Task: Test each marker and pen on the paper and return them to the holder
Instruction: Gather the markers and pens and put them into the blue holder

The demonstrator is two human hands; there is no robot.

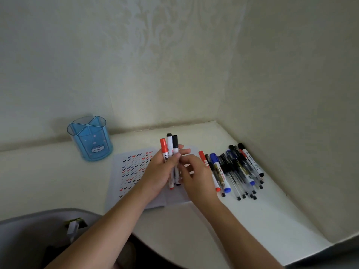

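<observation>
My left hand (160, 171) grips a bundle of three markers (169, 146) upright above the paper (134, 167): one has a red cap, two have black caps. The paper lies flat on the white desk and is covered in red, blue and black check marks. Close beside the bundle on its right, my right hand (196, 173) has its fingers curled toward the markers' lower part; whether it holds one I cannot tell. A blue translucent holder (90, 139) with divided compartments stands at the back left, with nothing in it.
Several markers and pens (235, 169) lie in a loose row on the desk, right of the paper, near the corner of the walls. A grey chair (35, 233) sits at the lower left. The desk's (194, 230) front edge curves inward near me.
</observation>
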